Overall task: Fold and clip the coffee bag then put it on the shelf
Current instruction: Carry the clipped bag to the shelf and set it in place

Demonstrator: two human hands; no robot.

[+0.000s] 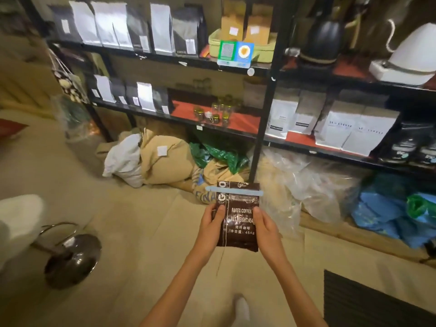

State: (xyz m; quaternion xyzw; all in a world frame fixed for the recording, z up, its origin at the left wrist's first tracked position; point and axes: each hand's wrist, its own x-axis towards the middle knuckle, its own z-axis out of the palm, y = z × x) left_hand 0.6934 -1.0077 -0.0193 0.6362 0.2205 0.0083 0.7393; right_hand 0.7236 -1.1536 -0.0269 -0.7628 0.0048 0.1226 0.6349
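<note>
- I see both hands up front, holding the coffee bag (238, 215) upright in mid-air, above the tan floor (146, 232).
- Left hand (211, 226) grips the bag's left edge, thumb on the front face, fingers wrapped behind.
- Right hand (265, 226) grips the right edge, same way: thumb on front, rest behind.
- Bag is dark brown w/ white print, "BAKED COFFEE" and "NET WEIGHT: 454" readable.
- Light blue clip (233, 191) sits across the bag near the top, roughly level, sticking out past both sides. Top strip of the bag shows above the clip.
- Can't tell if the top is folded under the clip.
- Bag is not on the shelf (262, 114); it's in front of the black metal rack and below its lower board.
- Rack has red-lined boards. Upper left: row of silver and black pouches (132, 27). Mid level: small glass jars (218, 112) w/ gold lids.
- Right side mid level: white paper bags (354, 128).
- Top right: black kettle (324, 36) and a white kettle (415, 53).
- Under the rack on the floor: burlap sacks (165, 159), green plastic, clear plastic sheet, blue bags (387, 213) far right.
- Left of frame: stool w/ chrome round base (73, 258), well apart from the hands.
- A foot in a white sock (241, 310) at the bottom edge.
</note>
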